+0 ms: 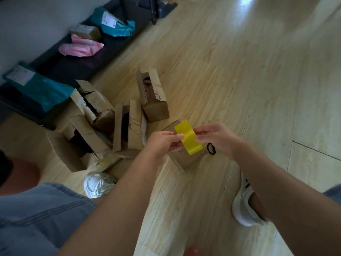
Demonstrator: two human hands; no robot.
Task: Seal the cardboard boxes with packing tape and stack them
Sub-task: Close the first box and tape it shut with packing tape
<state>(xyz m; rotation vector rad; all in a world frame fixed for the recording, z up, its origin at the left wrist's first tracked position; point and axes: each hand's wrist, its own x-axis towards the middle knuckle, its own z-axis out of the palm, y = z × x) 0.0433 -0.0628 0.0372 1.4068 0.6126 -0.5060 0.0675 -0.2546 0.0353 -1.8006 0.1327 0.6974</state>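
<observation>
From the head view, a smooth, glossy yellow strip of tape is stretched flat between both hands above the pale wood-grain floor. The left hand pinches one long edge, its fingers clamped together on the tape, and the right hand pinches the opposite edge the same way. Directly under the strip sits a small brown cardboard box with creased matte faces. A thin black loop lies on the floor just beside it. To the left, several rough-edged open boxes crowd together, flaps up and torn, and one tall box stands slightly apart. Along the wall, a low dark table carries crinkled teal plastic mailers and a soft pink one. White mesh sneakers show below.
</observation>
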